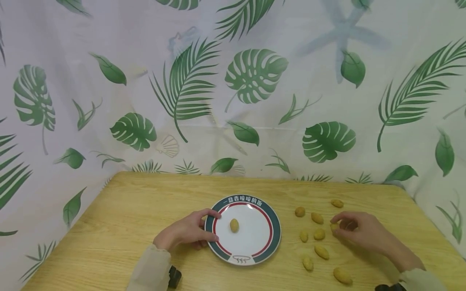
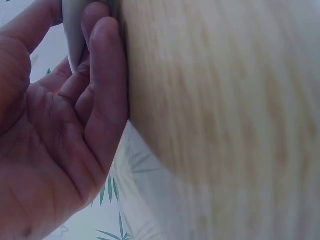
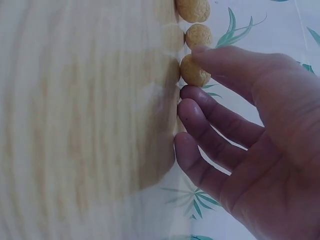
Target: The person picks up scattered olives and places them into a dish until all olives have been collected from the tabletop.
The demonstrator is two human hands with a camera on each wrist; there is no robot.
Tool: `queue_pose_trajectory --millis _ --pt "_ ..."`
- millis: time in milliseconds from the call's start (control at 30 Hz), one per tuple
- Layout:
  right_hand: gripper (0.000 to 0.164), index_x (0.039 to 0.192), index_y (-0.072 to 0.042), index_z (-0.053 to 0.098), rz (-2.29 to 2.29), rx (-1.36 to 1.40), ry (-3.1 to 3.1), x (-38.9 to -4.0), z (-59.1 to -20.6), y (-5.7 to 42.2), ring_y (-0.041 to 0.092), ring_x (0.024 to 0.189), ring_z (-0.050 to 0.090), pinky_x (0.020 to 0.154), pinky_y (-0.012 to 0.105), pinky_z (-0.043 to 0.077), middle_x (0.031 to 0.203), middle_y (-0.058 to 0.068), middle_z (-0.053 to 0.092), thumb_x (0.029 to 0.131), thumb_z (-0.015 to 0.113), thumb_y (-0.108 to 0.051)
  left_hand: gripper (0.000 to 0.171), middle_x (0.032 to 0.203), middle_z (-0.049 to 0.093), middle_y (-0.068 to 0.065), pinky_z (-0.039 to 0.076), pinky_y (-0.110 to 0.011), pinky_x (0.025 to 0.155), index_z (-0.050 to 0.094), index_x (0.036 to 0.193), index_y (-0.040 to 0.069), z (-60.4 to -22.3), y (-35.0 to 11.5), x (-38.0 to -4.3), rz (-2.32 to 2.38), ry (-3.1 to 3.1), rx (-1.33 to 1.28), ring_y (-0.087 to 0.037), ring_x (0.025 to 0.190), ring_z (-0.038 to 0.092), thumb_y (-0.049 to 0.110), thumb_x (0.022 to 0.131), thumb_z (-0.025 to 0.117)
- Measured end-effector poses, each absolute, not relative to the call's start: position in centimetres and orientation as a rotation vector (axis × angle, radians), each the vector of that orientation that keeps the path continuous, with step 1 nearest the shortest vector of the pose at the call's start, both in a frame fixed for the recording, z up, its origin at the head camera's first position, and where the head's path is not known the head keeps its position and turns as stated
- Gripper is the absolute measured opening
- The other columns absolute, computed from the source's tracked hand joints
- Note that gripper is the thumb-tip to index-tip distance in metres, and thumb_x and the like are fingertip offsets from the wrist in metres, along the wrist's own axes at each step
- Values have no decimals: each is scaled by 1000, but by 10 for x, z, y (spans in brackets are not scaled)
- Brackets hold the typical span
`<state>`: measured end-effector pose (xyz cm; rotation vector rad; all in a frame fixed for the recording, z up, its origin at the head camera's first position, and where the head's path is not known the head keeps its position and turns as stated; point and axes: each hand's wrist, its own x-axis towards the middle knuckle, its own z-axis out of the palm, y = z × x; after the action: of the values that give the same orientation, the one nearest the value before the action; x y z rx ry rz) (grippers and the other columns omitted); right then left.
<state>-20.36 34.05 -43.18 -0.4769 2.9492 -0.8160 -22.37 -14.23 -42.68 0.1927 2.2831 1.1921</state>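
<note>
A white plate (image 1: 244, 230) with a dark green rim band, a red ring and printed characters lies on the table. One small yellow-brown potato (image 1: 234, 225) sits on it, left of centre. My left hand (image 1: 189, 231) grips the plate's left edge, fingers over and under the rim; the plate's edge (image 2: 74, 35) also shows in the left wrist view. To the right, my right hand (image 1: 358, 232) pinches another small potato (image 3: 194, 71) between thumb and forefinger, at the table surface. The other fingers of that hand touch the tabletop.
Several more small potatoes (image 1: 322, 252) lie scattered between the plate and my right hand, with one (image 1: 337, 203) beyond the hand and a larger one (image 1: 342, 275) nearer me. The wooden table (image 1: 145, 194) meets a leaf-patterned cloth (image 1: 255, 149) at its back and sides.
</note>
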Motion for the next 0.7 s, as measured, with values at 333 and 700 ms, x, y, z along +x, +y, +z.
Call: queue_pose_trajectory --millis 333,700 --pt "21 107 -17 73 -807 -481 2971 -201 -428 337 -6 78 59 70 24 51 88 -9 70 89 80 -26 57 92 69 -6 54 -29 62 54 138 25 -427 -145 -224 1216 2267 213 -18 70 63 22 89 81" --pt "20 109 -19 74 -850 -508 3037 -198 -418 324 -7 79 61 69 24 52 90 -10 71 91 78 -28 56 93 68 -6 54 -28 62 54 138 24 -426 -144 -224 1229 2254 218 -17 70 62 21 89 81"
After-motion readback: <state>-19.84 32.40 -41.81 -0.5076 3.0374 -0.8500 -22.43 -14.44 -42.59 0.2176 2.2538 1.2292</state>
